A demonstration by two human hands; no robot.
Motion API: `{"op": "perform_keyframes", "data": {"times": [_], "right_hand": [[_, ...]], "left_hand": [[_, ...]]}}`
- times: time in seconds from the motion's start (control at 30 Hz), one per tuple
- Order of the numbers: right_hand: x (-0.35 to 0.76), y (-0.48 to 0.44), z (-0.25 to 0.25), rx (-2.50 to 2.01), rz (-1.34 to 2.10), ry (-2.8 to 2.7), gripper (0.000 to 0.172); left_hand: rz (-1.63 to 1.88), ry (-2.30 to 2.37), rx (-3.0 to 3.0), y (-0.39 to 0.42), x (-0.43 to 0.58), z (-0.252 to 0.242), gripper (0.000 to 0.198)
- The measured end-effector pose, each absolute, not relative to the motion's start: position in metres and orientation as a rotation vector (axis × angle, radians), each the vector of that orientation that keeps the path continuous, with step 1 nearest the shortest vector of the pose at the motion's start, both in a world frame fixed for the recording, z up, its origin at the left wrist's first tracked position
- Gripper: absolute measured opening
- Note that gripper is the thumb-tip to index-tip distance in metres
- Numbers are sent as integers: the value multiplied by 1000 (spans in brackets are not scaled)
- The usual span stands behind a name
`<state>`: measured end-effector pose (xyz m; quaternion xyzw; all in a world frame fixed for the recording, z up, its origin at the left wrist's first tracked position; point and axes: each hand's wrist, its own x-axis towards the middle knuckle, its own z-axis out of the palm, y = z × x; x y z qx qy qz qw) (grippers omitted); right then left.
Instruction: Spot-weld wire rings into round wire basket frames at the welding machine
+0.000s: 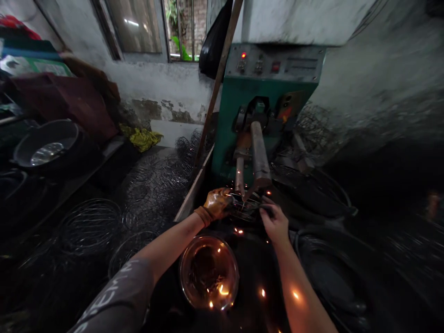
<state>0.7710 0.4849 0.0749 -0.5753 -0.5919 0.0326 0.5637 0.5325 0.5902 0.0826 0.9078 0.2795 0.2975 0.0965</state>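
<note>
My left hand [218, 203], in an orange glove, is closed on the left side of a small wire frame [244, 209]. My bare right hand [275, 221] grips the frame's right side. The frame sits under the tip of a green welding machine's [267, 99] two metal electrode arms [259, 155]. Sparks fly from the contact point and fall down towards me. A shiny metal bowl [209, 272] with small bits inside sits just below my hands.
Stacks of round wire baskets [90, 225] cover the floor on the left. A grey basin [46, 143] stands at far left. A wooden pole [218, 78] leans by the machine. More wire pieces [314, 122] pile up to the right of the machine.
</note>
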Motion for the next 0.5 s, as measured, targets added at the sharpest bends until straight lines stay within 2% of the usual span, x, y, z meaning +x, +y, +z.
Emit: {"op": "perform_keyframes", "data": {"times": [0.13, 0.33, 0.5], "right_hand": [[804, 475, 63, -1458, 128, -1312, 22], [825, 468, 73, -1498, 243, -1485, 32], [815, 463, 95, -1450, 205, -1638, 30]], "left_hand": [[818, 839, 2745, 596, 533, 83, 24], [848, 766, 2724, 594, 527, 86, 22], [857, 727, 2527, 584, 512, 83, 22]]}}
